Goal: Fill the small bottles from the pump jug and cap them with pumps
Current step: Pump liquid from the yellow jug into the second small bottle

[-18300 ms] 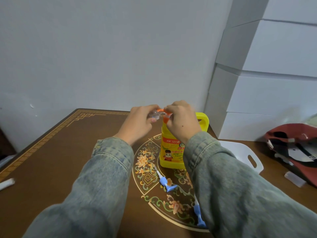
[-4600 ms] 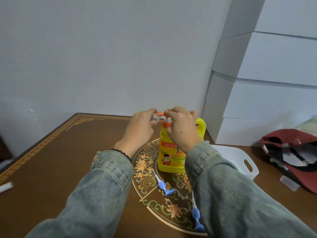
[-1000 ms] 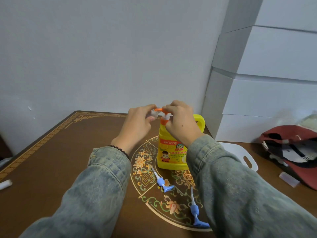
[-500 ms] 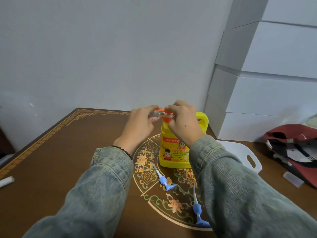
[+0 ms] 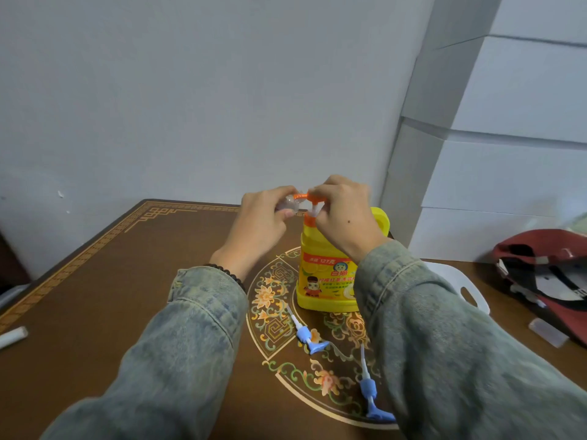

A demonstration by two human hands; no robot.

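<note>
We noted the yellow pump jug (image 5: 330, 274) standing upright on the table (image 5: 104, 281), at the far edge of the painted floral medallion. Our left hand (image 5: 263, 220) gripped a small clear bottle (image 5: 287, 203), fingers curled round it, holding it tipped on its side with its mouth against the tip of the orange spout (image 5: 301, 196). Our right hand (image 5: 346, 217) sat on top of the pump head, fingers curled over it; the white pump stem (image 5: 314, 211) showed below the fingers, above the orange collar. How much liquid the bottle held, we could not tell.

Two loose blue pumps lay on the medallion, near side of the jug: one pump (image 5: 306, 336) just in front of the jug base, its dip tube pointing toward the jug; a second pump (image 5: 370, 390) nearer us and to the right, partly beside our right sleeve.

Right of the jug a white tray (image 5: 470, 290) with a handle slot showed behind the right arm. Farther right lay a red cap (image 5: 546, 265). White boxes (image 5: 508, 185) were stacked at far right against the wall.
</note>
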